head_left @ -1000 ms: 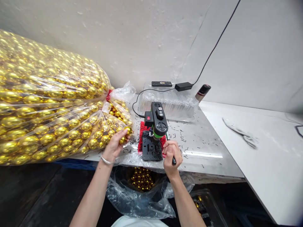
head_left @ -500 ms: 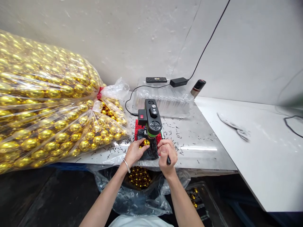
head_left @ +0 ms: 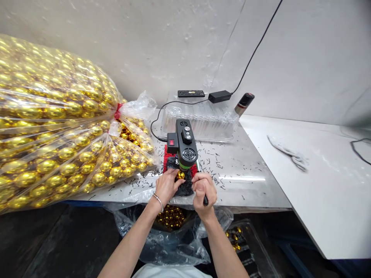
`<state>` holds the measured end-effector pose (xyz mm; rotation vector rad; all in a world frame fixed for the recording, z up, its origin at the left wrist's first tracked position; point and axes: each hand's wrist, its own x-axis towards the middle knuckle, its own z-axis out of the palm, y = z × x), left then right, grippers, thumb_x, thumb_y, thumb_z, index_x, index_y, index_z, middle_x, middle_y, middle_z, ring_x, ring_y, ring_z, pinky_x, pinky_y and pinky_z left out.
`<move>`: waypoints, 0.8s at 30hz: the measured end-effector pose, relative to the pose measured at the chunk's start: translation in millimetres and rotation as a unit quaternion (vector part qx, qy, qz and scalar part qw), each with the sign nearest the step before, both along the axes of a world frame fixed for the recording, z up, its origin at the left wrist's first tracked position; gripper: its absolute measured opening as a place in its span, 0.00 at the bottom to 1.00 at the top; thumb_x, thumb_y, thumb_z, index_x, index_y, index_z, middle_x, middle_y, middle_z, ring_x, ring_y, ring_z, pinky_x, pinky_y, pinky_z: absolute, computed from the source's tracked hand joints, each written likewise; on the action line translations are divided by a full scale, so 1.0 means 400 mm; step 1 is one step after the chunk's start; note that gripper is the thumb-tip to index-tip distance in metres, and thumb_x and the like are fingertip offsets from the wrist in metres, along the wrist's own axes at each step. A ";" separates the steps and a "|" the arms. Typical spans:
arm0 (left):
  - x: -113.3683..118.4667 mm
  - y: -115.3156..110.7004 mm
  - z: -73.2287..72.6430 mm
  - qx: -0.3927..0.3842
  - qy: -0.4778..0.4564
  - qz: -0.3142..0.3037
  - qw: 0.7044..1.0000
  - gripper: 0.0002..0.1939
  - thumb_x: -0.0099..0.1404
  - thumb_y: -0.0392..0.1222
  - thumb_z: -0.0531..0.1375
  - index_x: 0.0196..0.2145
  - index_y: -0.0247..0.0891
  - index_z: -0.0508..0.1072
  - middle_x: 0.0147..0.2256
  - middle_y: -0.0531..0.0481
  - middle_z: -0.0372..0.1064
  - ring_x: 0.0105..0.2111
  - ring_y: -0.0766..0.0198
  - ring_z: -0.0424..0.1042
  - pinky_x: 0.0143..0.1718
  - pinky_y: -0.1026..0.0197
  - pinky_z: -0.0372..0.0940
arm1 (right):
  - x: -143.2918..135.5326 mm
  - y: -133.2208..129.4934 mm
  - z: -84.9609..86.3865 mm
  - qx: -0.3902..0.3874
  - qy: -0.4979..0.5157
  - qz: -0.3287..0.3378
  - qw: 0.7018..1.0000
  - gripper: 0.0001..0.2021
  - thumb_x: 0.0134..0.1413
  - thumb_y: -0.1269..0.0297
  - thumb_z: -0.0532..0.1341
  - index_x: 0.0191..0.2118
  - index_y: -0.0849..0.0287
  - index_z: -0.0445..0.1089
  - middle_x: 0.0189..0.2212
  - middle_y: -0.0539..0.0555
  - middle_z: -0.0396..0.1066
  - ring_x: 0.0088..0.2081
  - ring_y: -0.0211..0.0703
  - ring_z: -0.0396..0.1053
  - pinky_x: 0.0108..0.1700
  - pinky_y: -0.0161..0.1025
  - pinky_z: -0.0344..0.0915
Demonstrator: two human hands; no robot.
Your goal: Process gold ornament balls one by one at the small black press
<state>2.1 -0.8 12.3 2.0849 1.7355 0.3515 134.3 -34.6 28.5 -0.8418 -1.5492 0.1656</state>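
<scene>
A small black bench press [head_left: 189, 139] with a round vented head stands on the table, its base dusted with black scraps. My left hand [head_left: 166, 187], wearing a thin bracelet, pinches a shiny gold ball [head_left: 181, 175] beneath the press head, thumb at its near side and the other fingers partly hidden. To the right, my right hand [head_left: 204, 190] is wrapped round the press's lever; the black end of its handle [head_left: 206, 200] pokes out below my fist. Below the table edge hangs a clear plastic bag [head_left: 162, 247] with many gold balls [head_left: 171, 217] inside.
Large tied bags of gold balls [head_left: 55, 135] fill the left side. Behind the press lie a clear plastic box [head_left: 199, 125], a remote [head_left: 191, 94], a power adapter [head_left: 220, 96] and a spray can [head_left: 245, 103]. Gloves [head_left: 290, 154] lie right; a tray [head_left: 261, 247] sits lower right.
My left hand has rotated slightly and its fingers reach further under the press head, with the gold ball now directly beneath it. My right hand stays on the lever. The view has shifted slightly.
</scene>
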 end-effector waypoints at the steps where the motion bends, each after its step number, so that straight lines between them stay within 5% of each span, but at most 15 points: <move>1: 0.001 0.001 0.001 -0.004 0.002 0.001 1.000 0.20 0.66 0.50 0.56 0.51 0.38 0.71 0.47 0.43 0.71 0.44 0.54 0.73 0.39 0.60 0.65 | 0.001 0.000 -0.006 0.001 -0.005 -0.001 1.000 0.12 0.60 0.72 0.48 0.27 0.57 0.60 0.26 0.52 0.63 0.31 0.39 0.65 0.30 0.38 0.64; 17: -0.003 0.001 -0.003 -0.027 -0.011 0.009 1.000 0.18 0.65 0.49 0.58 0.51 0.42 0.72 0.49 0.45 0.71 0.45 0.56 0.73 0.39 0.62 0.65 | 0.003 0.026 -0.110 0.054 -0.060 -0.023 0.996 0.15 0.64 0.66 0.45 0.26 0.56 0.59 0.27 0.50 0.64 0.30 0.39 0.67 0.41 0.47 0.66; 20: -0.001 0.003 -0.003 -0.027 -0.011 0.009 1.000 0.19 0.65 0.50 0.58 0.51 0.41 0.72 0.49 0.45 0.71 0.45 0.55 0.73 0.39 0.61 0.65 | 0.001 0.021 -0.080 0.046 -0.028 -0.025 0.998 0.15 0.63 0.68 0.45 0.25 0.56 0.58 0.26 0.50 0.63 0.29 0.38 0.65 0.39 0.45 0.65; 24: -0.003 0.008 -0.006 -0.018 -0.041 0.016 0.999 0.19 0.64 0.49 0.59 0.51 0.40 0.72 0.49 0.44 0.71 0.45 0.55 0.73 0.43 0.60 0.65 | -0.005 0.014 0.020 0.013 0.011 -0.026 1.000 0.15 0.61 0.71 0.48 0.22 0.57 0.58 0.23 0.50 0.61 0.26 0.37 0.63 0.28 0.38 0.59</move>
